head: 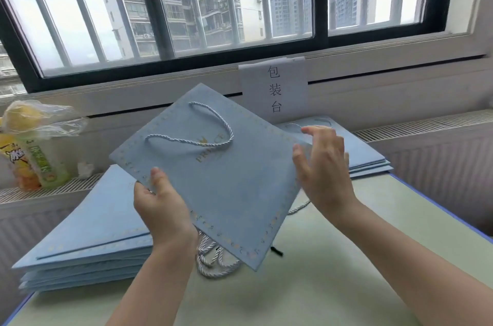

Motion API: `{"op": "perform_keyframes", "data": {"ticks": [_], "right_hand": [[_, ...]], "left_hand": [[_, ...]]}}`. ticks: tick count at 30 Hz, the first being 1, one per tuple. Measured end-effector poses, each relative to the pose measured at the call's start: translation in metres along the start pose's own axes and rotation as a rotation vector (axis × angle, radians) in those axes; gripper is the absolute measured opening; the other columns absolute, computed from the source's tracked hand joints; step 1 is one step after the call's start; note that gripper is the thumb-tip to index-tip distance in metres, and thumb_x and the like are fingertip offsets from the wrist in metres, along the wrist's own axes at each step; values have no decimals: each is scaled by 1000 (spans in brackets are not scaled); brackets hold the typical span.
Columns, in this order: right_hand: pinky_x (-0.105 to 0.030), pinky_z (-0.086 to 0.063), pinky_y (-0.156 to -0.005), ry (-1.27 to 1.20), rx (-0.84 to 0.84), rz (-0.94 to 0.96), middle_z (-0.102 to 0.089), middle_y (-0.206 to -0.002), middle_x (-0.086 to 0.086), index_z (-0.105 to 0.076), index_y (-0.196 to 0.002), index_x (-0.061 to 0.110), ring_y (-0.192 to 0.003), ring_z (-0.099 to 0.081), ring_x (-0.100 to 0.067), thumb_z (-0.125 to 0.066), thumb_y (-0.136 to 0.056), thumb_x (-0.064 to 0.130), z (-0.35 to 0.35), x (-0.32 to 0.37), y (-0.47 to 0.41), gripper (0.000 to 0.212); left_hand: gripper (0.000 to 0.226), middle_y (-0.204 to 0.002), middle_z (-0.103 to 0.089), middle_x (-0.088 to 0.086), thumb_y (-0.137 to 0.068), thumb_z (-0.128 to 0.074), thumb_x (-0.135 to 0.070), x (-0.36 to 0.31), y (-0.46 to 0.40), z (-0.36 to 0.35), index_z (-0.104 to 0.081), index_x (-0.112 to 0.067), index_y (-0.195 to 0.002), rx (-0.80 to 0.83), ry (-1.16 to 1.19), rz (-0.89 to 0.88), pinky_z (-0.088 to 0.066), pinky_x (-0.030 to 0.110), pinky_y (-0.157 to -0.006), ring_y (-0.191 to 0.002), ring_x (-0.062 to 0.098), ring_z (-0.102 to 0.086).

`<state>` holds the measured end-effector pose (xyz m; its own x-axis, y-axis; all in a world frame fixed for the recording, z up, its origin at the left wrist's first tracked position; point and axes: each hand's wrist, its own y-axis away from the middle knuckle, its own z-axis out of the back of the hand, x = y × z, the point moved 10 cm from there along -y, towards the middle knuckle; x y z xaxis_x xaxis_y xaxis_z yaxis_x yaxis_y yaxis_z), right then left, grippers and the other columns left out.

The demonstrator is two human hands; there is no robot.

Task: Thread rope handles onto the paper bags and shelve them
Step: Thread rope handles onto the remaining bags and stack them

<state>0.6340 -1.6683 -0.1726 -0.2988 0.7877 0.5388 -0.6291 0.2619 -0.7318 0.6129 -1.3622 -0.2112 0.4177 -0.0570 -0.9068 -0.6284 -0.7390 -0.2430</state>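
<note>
1. Now my left hand (162, 208) grips one blue bag (213, 179), rope handle (192, 136) threaded, held above the tabletop (333, 259); my right hand (322, 165) touches it, fingers relaxed.
2. Two bag stacks: left stack (88, 240) at the left edge, right stack (373, 160) at the far right; loose ropes (213, 259) between.
3. Barred window (186, 5) beyond.

This looks like a packing room high up in a tall building. A white paper sign (274, 88) with three characters on it is taped under the window (186, 5), right above a pale green table (320, 285). Flat blue paper bags sit in a stack on the left (88, 251), and another stack on the right (373, 163). Loose white ropes (213, 259) lie on the table. Outside the window bars are tall apartment towers (170, 0). A drink bottle (37, 160) stands on the ledge by the wall.
</note>
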Motion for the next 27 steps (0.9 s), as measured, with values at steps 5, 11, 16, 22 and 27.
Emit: {"op": "perform_keyframes", "data": {"ticks": [5, 11, 16, 22, 27], "right_hand": [[-25, -42, -59, -754, 724, -657, -61, -99, -2, -54, -115, 13, -68, -59, -14, -48, -98, 30, -69, -18, 39, 25], [-13, -44, -46, -1041, 1071, -700, -64, -93, -10, -58, -107, 5, -48, -52, -7, -46, -99, 11, -93, 17, 81, 16], [-11, -41, -40, -1199, 681, -855, -58, -62, -3, -48, -88, 4, -41, -51, -8, -48, -97, 6, -84, -9, 55, 9], [-11, -37, -36, -1064, 217, -900, -47, -74, -6, -45, -95, 6, -36, -46, -2, -46, -100, 11, -60, -66, 28, 7], [-10, -37, -36, -917, -16, -969, -47, -73, -5, -47, -89, 6, -43, -50, -6, -44, -100, 12, -38, -114, 21, 13]], "left_hand": [[24, -71, -38, -5, -102, -33, -25, -1, -9, 14, -40, -14, -81, -137, -8, -27, -32, 26, -66, -73, 19, -38], [28, -74, -34, -2, -102, -31, -27, 10, -11, -9, -36, -19, -76, 86, -31, 32, -34, 34, -72, -75, 18, -35], [18, -86, -57, 3, -101, -38, -19, 13, 4, -45, -50, -15, -89, 388, -201, -52, -49, 34, -82, -85, 24, -58], [19, -103, -63, 2, -97, -43, -4, 18, 35, -71, -58, -15, -103, 649, -478, -210, -44, 19, -78, -97, 14, -58], [20, -100, -63, -2, -96, -45, -10, 38, 61, -85, -60, -15, -108, 845, -753, -314, -45, 29, -85, -93, 12, -59]]}}
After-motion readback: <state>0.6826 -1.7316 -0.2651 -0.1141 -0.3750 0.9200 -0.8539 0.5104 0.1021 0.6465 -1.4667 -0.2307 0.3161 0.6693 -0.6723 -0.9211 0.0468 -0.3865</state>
